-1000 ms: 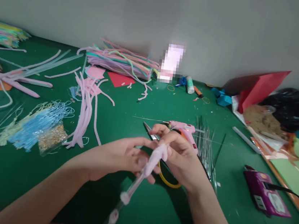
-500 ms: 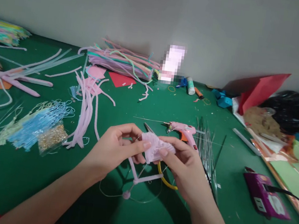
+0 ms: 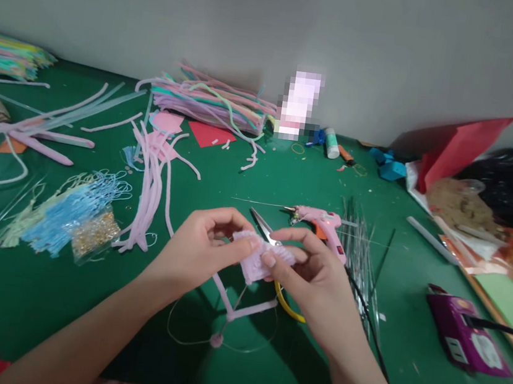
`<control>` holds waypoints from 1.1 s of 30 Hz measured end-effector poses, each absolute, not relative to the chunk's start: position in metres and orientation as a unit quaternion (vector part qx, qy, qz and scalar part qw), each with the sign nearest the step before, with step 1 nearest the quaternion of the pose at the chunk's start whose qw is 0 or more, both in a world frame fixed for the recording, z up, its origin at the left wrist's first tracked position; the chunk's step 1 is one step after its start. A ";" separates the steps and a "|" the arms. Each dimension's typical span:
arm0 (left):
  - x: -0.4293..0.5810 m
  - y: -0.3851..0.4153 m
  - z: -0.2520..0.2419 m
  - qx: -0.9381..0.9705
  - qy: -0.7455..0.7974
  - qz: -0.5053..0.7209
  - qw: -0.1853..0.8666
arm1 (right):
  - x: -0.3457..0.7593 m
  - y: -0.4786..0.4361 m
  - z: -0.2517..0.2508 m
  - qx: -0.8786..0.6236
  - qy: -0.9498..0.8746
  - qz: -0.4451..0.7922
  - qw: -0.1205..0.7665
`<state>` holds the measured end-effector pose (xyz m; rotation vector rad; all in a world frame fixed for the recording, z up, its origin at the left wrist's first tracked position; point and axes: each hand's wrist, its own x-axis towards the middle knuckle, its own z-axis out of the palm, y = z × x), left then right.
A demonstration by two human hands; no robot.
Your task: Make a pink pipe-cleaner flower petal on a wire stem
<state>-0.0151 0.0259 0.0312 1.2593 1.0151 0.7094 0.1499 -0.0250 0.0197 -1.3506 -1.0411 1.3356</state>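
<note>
Both hands meet over the middle of the green table [image 3: 83,308]. My left hand [image 3: 202,251] pinches the left side of a small pink fuzzy pipe-cleaner piece [image 3: 257,265], fingers closed on it. My right hand [image 3: 309,279] pinches its right side with thumb and forefinger. Thin pink stems and a clear wire loop with a small pink pom [image 3: 216,339] hang below the piece. Scissors with yellow handles [image 3: 265,230] lie under my right hand.
A pink glue gun [image 3: 321,220] and a bundle of thin wires [image 3: 362,248] lie just behind my hands. Pink pipe cleaners [image 3: 148,197], blue tassels [image 3: 71,213] and gold beads are at left. A purple device [image 3: 465,339] with a cable sits right; paper scraps lie beyond.
The pink piece was turned from pointing down toward me to held flat between both hands; its stems and wire loop now hang below. My hands shifted slightly left.
</note>
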 end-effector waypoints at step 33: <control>-0.027 0.028 0.030 0.590 0.432 0.272 0.625 | 0.151 -0.014 0.026 -0.560 -0.488 0.509 0.435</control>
